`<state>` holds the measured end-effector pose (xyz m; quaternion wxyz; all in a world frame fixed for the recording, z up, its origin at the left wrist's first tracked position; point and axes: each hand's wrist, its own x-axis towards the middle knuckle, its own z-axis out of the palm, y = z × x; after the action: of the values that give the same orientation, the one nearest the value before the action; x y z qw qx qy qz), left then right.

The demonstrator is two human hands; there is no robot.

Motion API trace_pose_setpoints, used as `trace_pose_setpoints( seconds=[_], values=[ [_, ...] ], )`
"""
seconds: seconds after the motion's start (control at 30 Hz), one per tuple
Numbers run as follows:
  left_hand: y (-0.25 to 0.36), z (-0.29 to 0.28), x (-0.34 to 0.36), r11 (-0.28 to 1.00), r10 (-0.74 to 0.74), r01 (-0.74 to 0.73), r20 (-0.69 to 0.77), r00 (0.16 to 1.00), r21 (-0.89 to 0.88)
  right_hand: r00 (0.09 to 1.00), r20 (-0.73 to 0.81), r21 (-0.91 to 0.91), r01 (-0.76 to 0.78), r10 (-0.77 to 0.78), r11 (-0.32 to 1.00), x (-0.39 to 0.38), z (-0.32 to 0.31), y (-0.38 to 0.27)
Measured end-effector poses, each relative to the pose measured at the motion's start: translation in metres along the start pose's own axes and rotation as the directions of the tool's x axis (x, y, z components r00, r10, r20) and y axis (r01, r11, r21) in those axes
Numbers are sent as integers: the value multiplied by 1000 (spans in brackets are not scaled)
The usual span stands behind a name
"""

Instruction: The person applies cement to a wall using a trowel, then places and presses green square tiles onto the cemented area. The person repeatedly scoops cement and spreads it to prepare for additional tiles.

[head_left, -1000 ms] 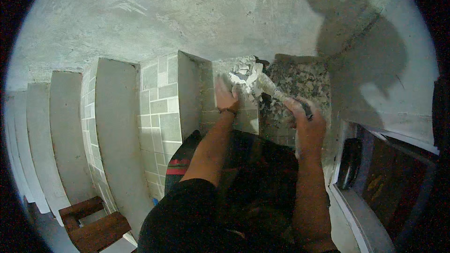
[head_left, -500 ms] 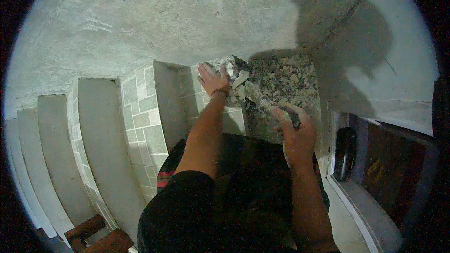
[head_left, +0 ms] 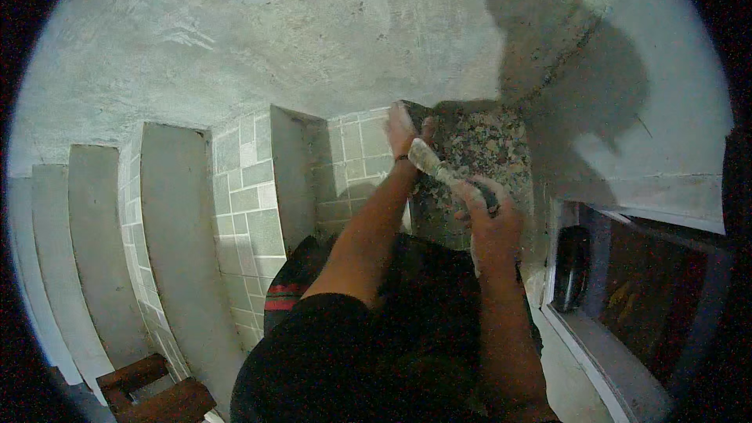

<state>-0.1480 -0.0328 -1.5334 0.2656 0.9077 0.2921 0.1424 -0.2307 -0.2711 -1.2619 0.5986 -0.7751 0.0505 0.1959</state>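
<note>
Head view: gripping tool (head_left: 442, 172) in right hand (head_left: 495, 223), curled around near-right end, blade (head_left: 425, 157) angled far-left by rubble (head_left: 486, 145). Holding left hand (head_left: 403, 131) spread, thumb apart, just beyond blade, at right edge of tiles (head_left: 352, 145), near far wall (head_left: 313, 39); cannot tell if touching anything. Seeing steps (head_left: 184, 227) at left.

A: What can't you see?
B: Most of the handle of my crusted tool (head_left: 429, 160); my right hand (head_left: 497, 225) covers it. Can't tell if its tip touches my left wrist.
A: Left hand (head_left: 404, 131)?
B: Fingers blurred, palm hidden.
A: Else?
B: Rubble (head_left: 492, 143) bits too small to sort. Wooden piece (head_left: 174, 401) and right forearm (head_left: 513, 337) cut off by the lower edge.
</note>
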Motion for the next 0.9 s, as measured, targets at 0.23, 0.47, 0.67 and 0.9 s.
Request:
trace_pose_setpoints(
  seconds=[0.23,0.47,0.67,0.9],
  values=[
    [-114,-117,-57,816,-549,561,-113,828,143,978,-122,-77,164,-172,984,9,-13,9],
    [-30,-60,-73,866,-281,263,-21,960,426,991,-90,62,109,-103,992,4,-14,-3],
    [23,-27,-50,893,203,-264,198,959,365,968,-233,-159,60,-97,985,11,-4,-5],
    [-52,-71,-43,898,-146,182,-119,982,401,992,-124,42,8,-2,999,7,-12,-9]
  ],
)
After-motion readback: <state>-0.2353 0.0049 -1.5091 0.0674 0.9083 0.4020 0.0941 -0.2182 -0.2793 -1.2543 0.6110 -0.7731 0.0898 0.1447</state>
